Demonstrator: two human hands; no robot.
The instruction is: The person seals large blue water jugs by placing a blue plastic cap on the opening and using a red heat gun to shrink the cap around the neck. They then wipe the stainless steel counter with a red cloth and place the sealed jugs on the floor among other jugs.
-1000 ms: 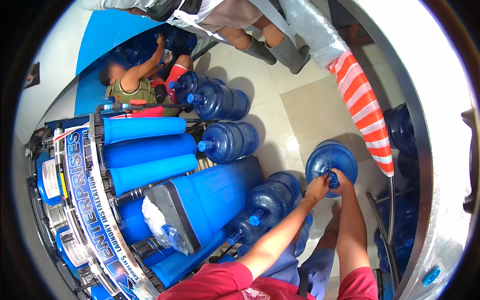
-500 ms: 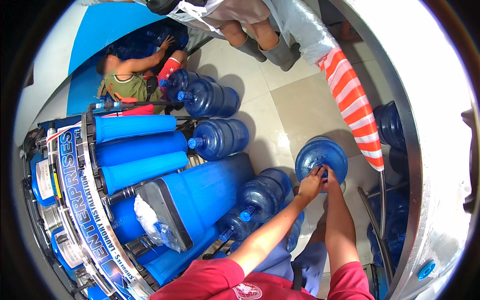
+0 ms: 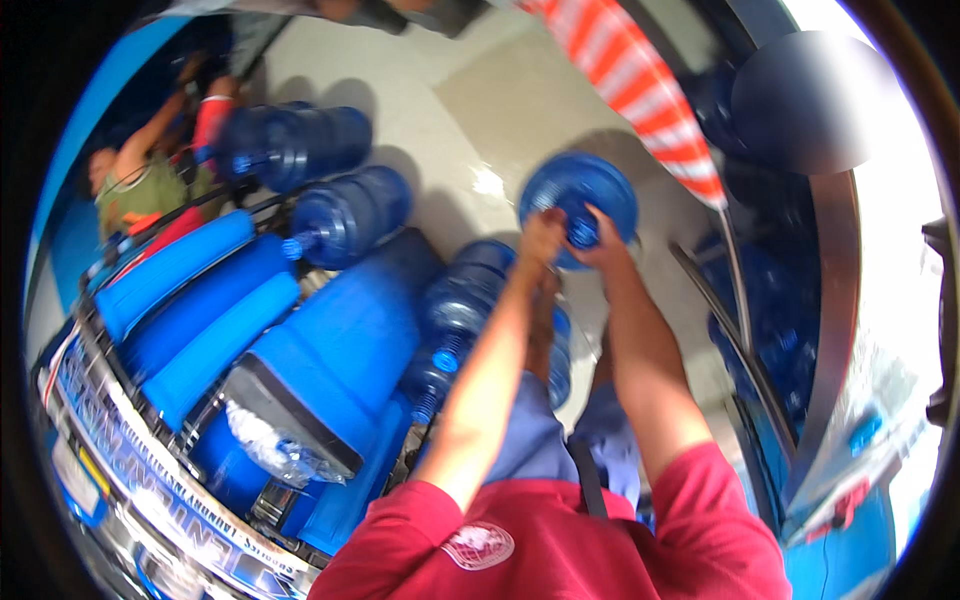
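Observation:
A round blue water jug [image 3: 580, 180] stands upright on the floor in front of me, with its capped neck pointing up at me. My right hand [image 3: 606, 240] curves around the right side of the neck, thumb and fingers apart on either side of it. On the left side of the neck is my left hand [image 3: 543, 235], its fingers bunched closed and a little blurred. Whatever may be inside those left fingers is hidden.
More water jugs lie on their sides to the left, one [image 3: 350, 215] by the large blue tank [image 3: 350, 330]. Blue filter housings [image 3: 215, 345] fill the lower left. A folded red-and-white umbrella [image 3: 640, 90] hangs at right. Another person [image 3: 145, 180] crouches at far left.
My hands, together over the jug's neck before, are now apart on its two sides. My view has shifted and turned, so the jug sits higher and further left in the picture.

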